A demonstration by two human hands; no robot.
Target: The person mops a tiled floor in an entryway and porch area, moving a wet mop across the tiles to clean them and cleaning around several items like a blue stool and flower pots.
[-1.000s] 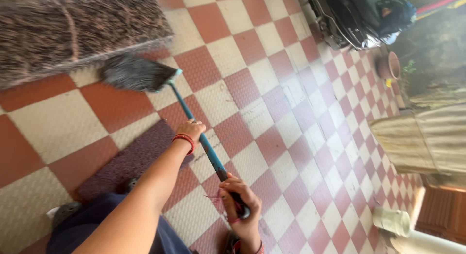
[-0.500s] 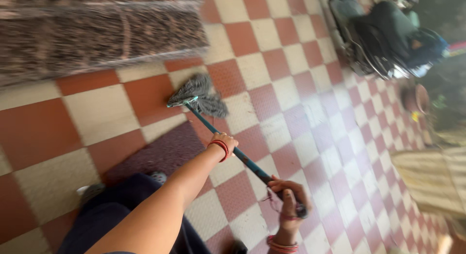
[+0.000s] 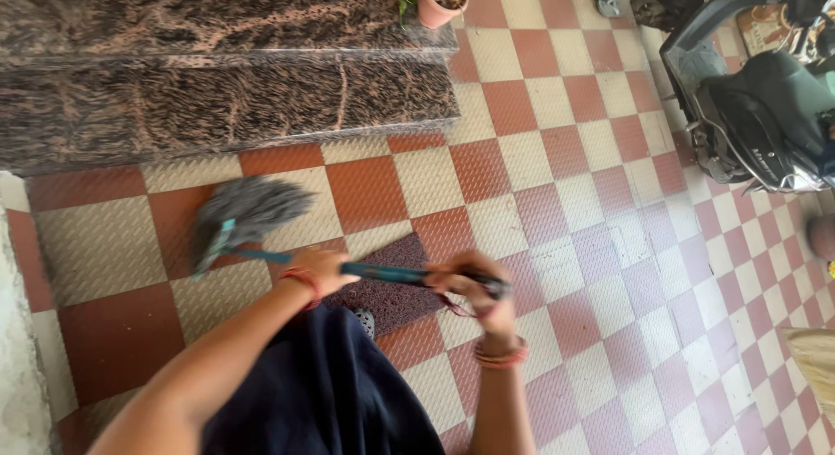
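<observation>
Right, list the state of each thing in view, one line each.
Mop: head down on the tiled floor, blurred, handle roughly level.
Left hand: closed around the handle, nearer the head.
Right hand: closed around the handle's end.
Flower pot: upright by the stone step.
Scooter: parked upright.

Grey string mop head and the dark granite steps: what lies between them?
In the head view, only bare red and cream checkered floor tiles separate the grey string mop head from the dark granite steps; nothing stands there.

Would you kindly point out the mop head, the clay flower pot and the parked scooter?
mop head [image 3: 248, 213], head view, grey strands.
clay flower pot [image 3: 437, 9], head view, outer wall.
scooter [image 3: 765, 107], head view, black seat.
</observation>
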